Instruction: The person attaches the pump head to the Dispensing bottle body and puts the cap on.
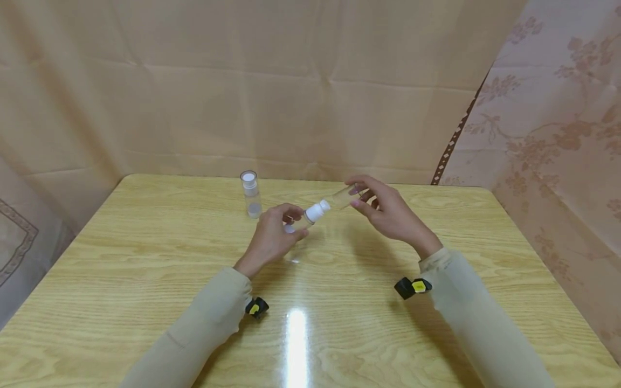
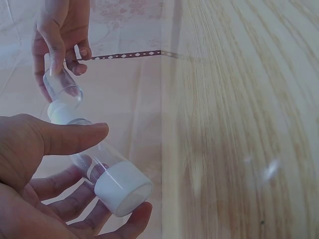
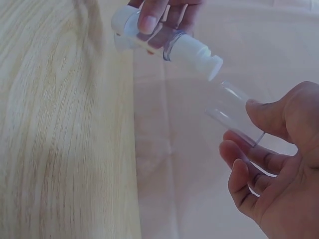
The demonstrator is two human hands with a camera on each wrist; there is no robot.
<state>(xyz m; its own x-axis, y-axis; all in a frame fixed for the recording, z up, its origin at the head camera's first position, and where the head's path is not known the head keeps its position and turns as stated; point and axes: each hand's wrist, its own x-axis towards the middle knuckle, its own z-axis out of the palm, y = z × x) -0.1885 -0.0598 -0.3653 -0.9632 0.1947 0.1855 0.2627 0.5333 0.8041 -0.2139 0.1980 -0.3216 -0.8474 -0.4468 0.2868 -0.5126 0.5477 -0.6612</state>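
My left hand (image 1: 277, 233) grips a clear pump bottle (image 2: 107, 155) with a white base and a white pump head (image 1: 317, 210). The bottle tilts up toward the right, its pump end facing the other hand. Between thumb and fingers, my right hand (image 1: 391, 210) pinches a clear cap (image 3: 234, 112). In the right wrist view the cap's open end is close to the white nozzle (image 3: 215, 68), with a small gap between them. Both hands are above the table.
A second pump bottle (image 1: 252, 196), with a clear cap over its white top, stands upright near the table's back edge, left of the hands. Beige curtain (image 1: 291, 108) hangs behind the wood-grain table (image 1: 170, 253), and a flowered cloth (image 1: 558, 134) hangs at the right.
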